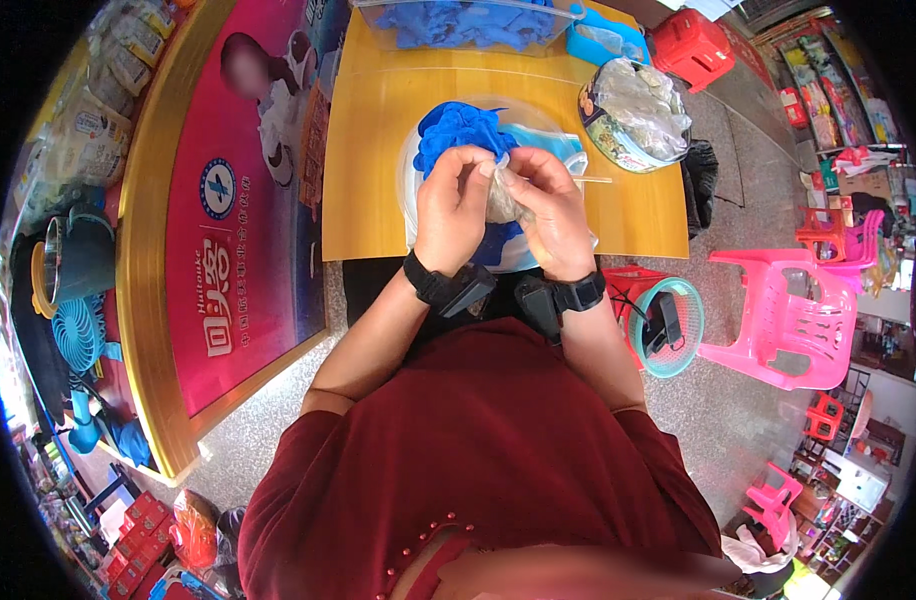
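A small clear plastic bag (504, 208) with pale greyish-beige contents hangs between my hands over the wooden table. My left hand (452, 212) pinches one side of its gathered top between thumb and fingers. On the other side, my right hand (556, 212) grips the same top with thumb and forefinger. Just beyond my fingers lies a pile of bright blue crumpled pieces (460, 130), on or in a pale round tray (412, 165). A light blue and white sheet-like item (546, 143) is beside the pile. More blue material (498, 243) shows beneath the bag.
A round tin (590, 108) full of bagged items stands at the table's right. At the back are a clear bin (468, 28) of blue pieces and a blue container (606, 40). A teal-rimmed basket (694, 325) and pink chair (788, 315) stand right; a wood-framed counter (143, 230) borders the left.
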A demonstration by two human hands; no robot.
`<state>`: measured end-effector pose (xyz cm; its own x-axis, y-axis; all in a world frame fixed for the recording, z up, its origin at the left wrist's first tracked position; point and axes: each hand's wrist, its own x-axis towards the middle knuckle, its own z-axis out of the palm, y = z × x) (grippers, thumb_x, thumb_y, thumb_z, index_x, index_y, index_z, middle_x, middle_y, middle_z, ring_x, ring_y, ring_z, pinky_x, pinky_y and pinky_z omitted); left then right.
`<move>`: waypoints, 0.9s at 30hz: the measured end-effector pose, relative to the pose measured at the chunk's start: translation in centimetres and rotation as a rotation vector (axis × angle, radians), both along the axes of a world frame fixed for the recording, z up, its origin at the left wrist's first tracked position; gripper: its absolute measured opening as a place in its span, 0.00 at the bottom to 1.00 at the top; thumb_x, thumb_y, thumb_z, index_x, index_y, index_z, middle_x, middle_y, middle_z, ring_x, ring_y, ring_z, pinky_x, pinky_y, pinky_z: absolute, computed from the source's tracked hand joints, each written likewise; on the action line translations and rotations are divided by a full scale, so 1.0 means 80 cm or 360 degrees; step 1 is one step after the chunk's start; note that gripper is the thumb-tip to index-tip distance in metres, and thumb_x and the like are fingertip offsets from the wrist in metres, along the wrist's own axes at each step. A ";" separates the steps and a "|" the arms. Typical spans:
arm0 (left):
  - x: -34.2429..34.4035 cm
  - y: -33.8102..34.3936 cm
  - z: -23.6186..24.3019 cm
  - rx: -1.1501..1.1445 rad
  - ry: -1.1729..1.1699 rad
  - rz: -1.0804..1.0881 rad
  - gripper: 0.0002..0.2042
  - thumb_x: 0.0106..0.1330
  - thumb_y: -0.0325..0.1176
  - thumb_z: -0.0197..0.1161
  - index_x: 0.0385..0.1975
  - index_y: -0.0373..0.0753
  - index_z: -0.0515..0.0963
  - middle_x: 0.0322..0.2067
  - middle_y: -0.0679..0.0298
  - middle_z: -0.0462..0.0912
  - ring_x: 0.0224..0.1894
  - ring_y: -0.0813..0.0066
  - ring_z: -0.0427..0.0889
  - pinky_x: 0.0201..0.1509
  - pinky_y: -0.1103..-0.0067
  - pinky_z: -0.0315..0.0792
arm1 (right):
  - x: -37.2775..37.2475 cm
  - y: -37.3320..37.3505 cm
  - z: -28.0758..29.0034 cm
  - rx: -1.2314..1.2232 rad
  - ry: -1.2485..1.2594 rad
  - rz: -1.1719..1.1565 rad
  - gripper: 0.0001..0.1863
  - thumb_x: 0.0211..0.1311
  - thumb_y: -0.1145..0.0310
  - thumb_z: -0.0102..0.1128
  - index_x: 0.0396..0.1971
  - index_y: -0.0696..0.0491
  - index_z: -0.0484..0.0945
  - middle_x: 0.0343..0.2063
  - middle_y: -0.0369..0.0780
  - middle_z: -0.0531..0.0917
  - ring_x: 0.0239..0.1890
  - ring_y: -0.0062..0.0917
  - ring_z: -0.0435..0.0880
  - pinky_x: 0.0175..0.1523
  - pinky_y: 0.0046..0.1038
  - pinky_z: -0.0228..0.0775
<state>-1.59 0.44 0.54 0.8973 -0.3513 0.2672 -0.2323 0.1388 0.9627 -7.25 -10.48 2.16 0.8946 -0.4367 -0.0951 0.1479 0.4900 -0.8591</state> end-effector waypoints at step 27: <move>-0.004 -0.002 -0.005 -0.0300 0.0360 -0.0291 0.05 0.64 0.21 0.59 0.38 0.35 0.72 0.32 0.70 0.75 0.35 0.85 0.75 0.38 0.86 0.71 | 0.004 -0.009 0.000 -0.0557 0.0305 -0.0155 0.07 0.55 0.72 0.64 0.32 0.57 0.76 0.23 0.30 0.76 0.22 0.10 0.69 0.24 0.15 0.60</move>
<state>-1.95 0.30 0.14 0.8680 -0.4752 0.1440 0.0292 0.3384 0.9405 -6.95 -11.20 2.17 0.8280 -0.5540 -0.0869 0.0001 0.1550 -0.9879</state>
